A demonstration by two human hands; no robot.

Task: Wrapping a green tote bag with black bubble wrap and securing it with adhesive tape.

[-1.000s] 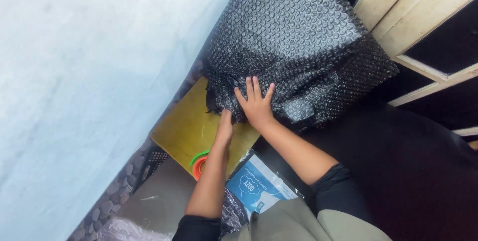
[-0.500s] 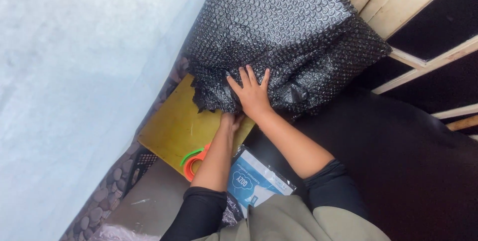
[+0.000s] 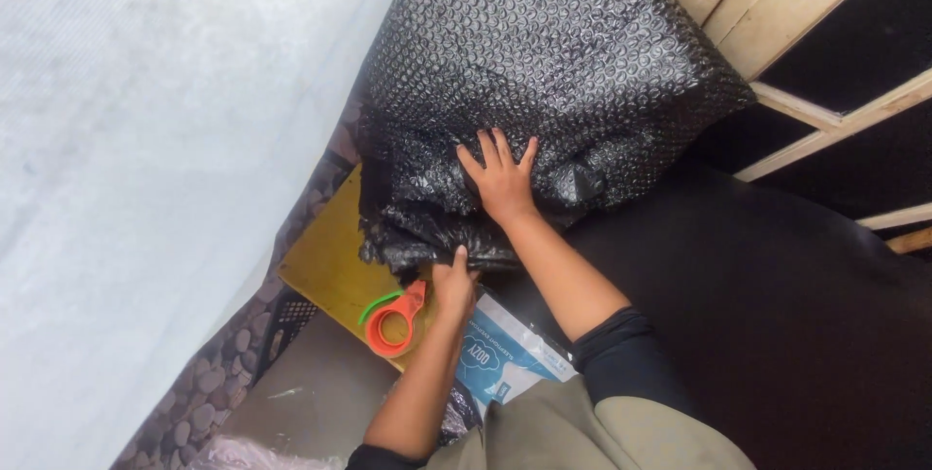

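Observation:
A large bundle wrapped in black bubble wrap (image 3: 553, 72) lies over a yellow board (image 3: 325, 266). My right hand (image 3: 500, 179) presses flat on the wrap's lower part, fingers spread. My left hand (image 3: 452, 287) pinches the folded lower edge of the wrap, with the thumb on top. An orange tape dispenser with a green tab (image 3: 394, 320) lies on the board, just left of my left hand.
A white and blue plastic pouch (image 3: 505, 353) lies under my forearms. A white wall (image 3: 146, 140) fills the left side, and a strip of pebble-patterned floor (image 3: 218, 383) runs along it. A pale wooden frame (image 3: 777, 4) stands at the upper right over dark fabric (image 3: 796, 315).
The wrap's lower edge has come down further over the yellow board. My left hand has shifted from beneath the wrap to its folded edge, beside the tape dispenser. My right hand stays pressed on top.

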